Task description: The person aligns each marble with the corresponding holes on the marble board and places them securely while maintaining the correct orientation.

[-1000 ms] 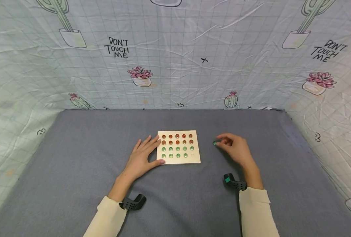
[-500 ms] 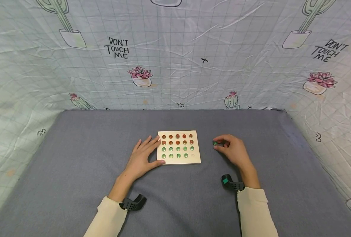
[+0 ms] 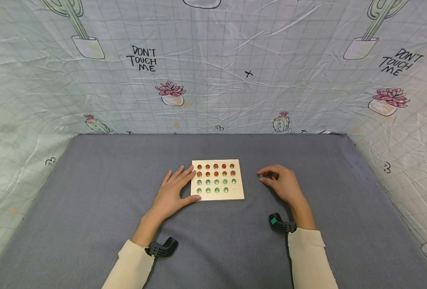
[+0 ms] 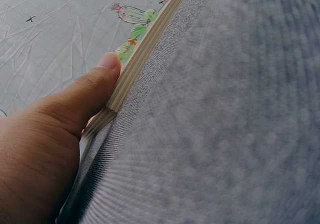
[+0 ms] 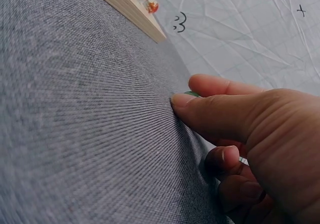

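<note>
A pale wooden board (image 3: pixel 217 196) lies on the grey cloth, bearing two far rows of orange-red marbles (image 3: pixel 216 174) and two near rows of green marbles (image 3: pixel 217 190). Its near right hollow (image 3: pixel 234 190) holds no marble. My left hand (image 3: pixel 170 197) rests at the board's left side, fingers spread and straight, with the thumb on the near left corner. To the right of the board, my right hand (image 3: pixel 284 184) pinches a green marble (image 5: pixel 192 93) between thumb and index finger, low over the cloth. Those fingertips mostly hide that marble.
Grey cloth (image 3: pixel 126 160) covers the table around the board. A patterned fabric (image 3: pixel 213 80) hangs behind and along both sides. Each wrist wears a black camera band, such as the left one (image 3: pixel 161 246).
The right hand has shifted slightly left, its index finger coming over the green marble, which is now mostly covered by the fingertips. The left hand and the board have stayed put.
</note>
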